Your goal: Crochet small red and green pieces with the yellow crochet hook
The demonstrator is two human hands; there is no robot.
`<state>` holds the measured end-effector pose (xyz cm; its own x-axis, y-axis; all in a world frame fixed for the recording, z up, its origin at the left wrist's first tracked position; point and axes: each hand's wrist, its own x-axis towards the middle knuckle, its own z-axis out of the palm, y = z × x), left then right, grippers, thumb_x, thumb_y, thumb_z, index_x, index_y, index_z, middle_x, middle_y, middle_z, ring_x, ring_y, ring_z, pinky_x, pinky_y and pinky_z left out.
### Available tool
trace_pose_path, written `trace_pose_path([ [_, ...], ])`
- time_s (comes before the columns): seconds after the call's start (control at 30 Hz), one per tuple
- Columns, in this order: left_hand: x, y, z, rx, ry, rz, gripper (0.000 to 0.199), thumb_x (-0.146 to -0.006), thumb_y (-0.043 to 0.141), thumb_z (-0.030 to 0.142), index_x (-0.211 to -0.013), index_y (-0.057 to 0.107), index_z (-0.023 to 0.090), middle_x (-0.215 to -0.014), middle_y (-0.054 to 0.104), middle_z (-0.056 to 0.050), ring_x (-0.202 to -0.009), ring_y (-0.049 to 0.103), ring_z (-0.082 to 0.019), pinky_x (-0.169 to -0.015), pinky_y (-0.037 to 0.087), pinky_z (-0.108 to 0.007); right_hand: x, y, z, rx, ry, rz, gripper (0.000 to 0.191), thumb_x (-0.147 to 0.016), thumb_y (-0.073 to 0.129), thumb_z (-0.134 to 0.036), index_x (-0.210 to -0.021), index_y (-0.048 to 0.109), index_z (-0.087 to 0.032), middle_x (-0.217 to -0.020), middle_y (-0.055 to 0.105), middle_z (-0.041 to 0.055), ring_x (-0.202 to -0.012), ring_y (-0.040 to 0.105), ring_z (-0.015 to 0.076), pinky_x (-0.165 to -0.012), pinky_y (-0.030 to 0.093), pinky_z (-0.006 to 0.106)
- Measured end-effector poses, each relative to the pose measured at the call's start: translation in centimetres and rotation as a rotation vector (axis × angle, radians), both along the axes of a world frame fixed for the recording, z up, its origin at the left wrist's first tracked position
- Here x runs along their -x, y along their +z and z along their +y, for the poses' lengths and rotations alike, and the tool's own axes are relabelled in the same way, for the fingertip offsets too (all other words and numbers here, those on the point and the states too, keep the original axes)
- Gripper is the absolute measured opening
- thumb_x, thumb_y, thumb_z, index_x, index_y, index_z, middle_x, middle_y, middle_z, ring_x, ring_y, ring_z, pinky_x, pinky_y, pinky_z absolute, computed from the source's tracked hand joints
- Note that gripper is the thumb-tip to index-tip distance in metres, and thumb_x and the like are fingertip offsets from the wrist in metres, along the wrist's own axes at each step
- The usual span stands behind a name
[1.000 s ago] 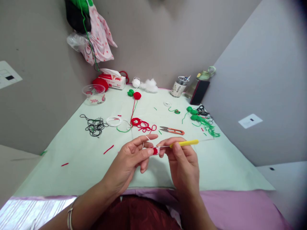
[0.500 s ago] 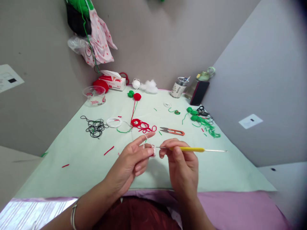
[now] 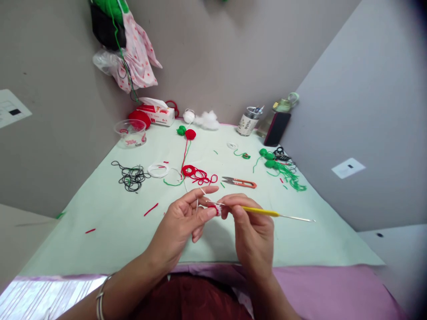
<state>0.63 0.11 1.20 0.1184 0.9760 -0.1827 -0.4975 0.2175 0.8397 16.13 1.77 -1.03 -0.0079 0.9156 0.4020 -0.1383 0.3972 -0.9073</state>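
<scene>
My left hand [image 3: 183, 221] pinches a small red and white crochet piece [image 3: 218, 209] between thumb and fingers. White yarn [image 3: 197, 204] runs over its raised index finger and down to the piece. In my right hand [image 3: 254, 231] is a yellow-handled crochet hook [image 3: 260, 211], gripped like a pencil. The hook's thin metal tip lies at the top of the piece, beside the left fingers; its other metal end points right. Part of the piece is hidden by my left thumb.
Orange thread snips [image 3: 245, 183] lie beyond my hands, beside loose red yarn [image 3: 200, 174]. Black cord [image 3: 131, 178] and a white yarn coil [image 3: 158, 170] are left. Green yarn pieces [image 3: 292, 175], a phone [image 3: 277, 129] and a pen jar [image 3: 248, 122] stand or lie right.
The hook has tilted, its right end dropping and its tip reaching further left over the piece. The crochet piece has turned, showing more red, and my left hand has shifted slightly.
</scene>
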Motion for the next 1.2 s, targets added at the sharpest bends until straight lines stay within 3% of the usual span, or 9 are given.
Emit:
trace_pose_path([
  [0.17,0.3,0.1,0.1,0.006,-0.016,-0.015,0.040,-0.080,0.092,0.030,-0.118,0.081,0.023,-0.089,0.069,0.002,-0.045,0.041,0.001,-0.044,0.031,-0.017,-0.1,0.3,0.4,0.122,0.114,0.218,0.016,-0.101,0.070,-0.034,-0.094,0.081,-0.024,-0.086,0.077,0.0022,-0.069,0.068,0.0130,-0.067,0.057,0.026],
  [0.27,0.5,0.3,0.1,0.016,-0.022,-0.025,0.040,-0.080,0.093,0.031,-0.118,0.081,0.022,-0.086,0.066,0.003,-0.046,0.041,0.001,-0.043,0.030,-0.017,-0.1,0.7,0.5,0.126,0.142,0.241,0.020,-0.102,0.068,-0.035,-0.091,0.079,-0.022,-0.081,0.077,0.0026,-0.067,0.069,0.0139,-0.064,0.058,0.026],
  [0.43,0.5,0.1,-0.1,0.009,-0.003,0.020,0.040,-0.083,0.090,0.030,-0.121,0.081,0.023,-0.086,0.065,0.003,-0.047,0.041,0.000,-0.044,0.032,-0.018,-0.6,0.6,-0.5,-0.015,0.038,0.030,0.023,-0.109,0.056,-0.029,-0.101,0.077,-0.022,-0.092,0.078,0.0050,-0.075,0.072,0.0168,-0.070,0.061,0.032],
  [0.57,0.4,-0.3,-0.4,-0.052,0.059,0.108,0.039,-0.085,0.088,0.030,-0.123,0.081,0.025,-0.089,0.066,0.002,-0.048,0.043,-0.001,-0.045,0.033,-0.019,-0.8,0.0,-1.4,-0.242,-0.073,-0.229,0.026,-0.108,0.052,-0.014,-0.114,0.075,-0.026,-0.099,0.078,0.0048,-0.083,0.072,0.0181,-0.076,0.060,0.035],
  [0.67,0.4,-0.4,-0.5,-0.090,0.087,0.156,0.036,-0.087,0.087,0.028,-0.122,0.081,0.029,-0.089,0.066,0.003,-0.049,0.044,-0.002,-0.046,0.034,-0.019,-0.7,-0.4,-1.7,-0.391,-0.093,-0.301,0.030,-0.105,0.053,-0.009,-0.121,0.071,-0.026,-0.105,0.079,0.0066,-0.091,0.074,0.0217,-0.077,0.060,0.038],
  [0.9,0.5,-0.5,-0.4,-0.092,0.055,0.117,0.037,-0.086,0.088,0.029,-0.122,0.082,0.029,-0.088,0.066,0.002,-0.051,0.044,-0.003,-0.045,0.034,-0.019,-0.4,-0.2,-1.7,-0.355,-0.118,-0.251,0.030,-0.105,0.051,-0.008,-0.116,0.072,-0.026,-0.099,0.079,0.0049,-0.088,0.073,0.0206,-0.076,0.060,0.037],
  [1.07,0.4,-0.6,-0.5,-0.096,0.085,0.167,0.037,-0.085,0.089,0.026,-0.121,0.082,0.029,-0.085,0.064,0.004,-0.051,0.045,-0.003,-0.047,0.036,-0.018,-0.6,0.0,-1.6,-0.470,-0.120,-0.398,0.031,-0.103,0.052,-0.007,-0.119,0.071,-0.025,-0.101,0.079,0.0075,-0.092,0.075,0.0219,-0.078,0.062,0.037],
  [1.2,0.1,-0.3,-0.7,-0.077,0.079,0.123,0.046,-0.081,0.092,0.025,-0.125,0.080,0.029,-0.088,0.065,0.004,-0.051,0.045,-0.001,-0.046,0.037,-0.016,-0.7,-0.9,-1.6,-0.608,-0.227,-0.590,0.038,-0.100,0.060,-0.010,-0.131,0.071,-0.030,-0.106,0.079,0.0087,-0.094,0.076,0.0237,-0.075,0.065,0.037],
])
